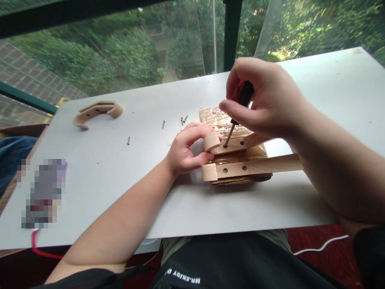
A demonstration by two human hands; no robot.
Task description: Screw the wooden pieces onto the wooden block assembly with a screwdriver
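Observation:
My right hand (258, 96) is closed around the black handle of a screwdriver (246, 96). The screwdriver leans, and its tip meets a screw in the far wooden bar (233, 146). With thumb and fingers, my left hand (189, 146) grips the curved wooden end piece (211, 141) of that bar. Nearer me lies a second wooden bar (261, 164) with two screws in it and a curved end (209, 172). Both bars rest on a tape-wrapped cardboard block (218, 119). My right forearm hides the bars' right ends.
Several loose screws, one (128, 140) apart from the others (182, 121), lie on the white table (144, 176). A curved wooden piece (99, 109) sits at the back left. A blurred-out object (45, 192) with a red cord (37, 249) is near the left edge. Windows stand behind the table.

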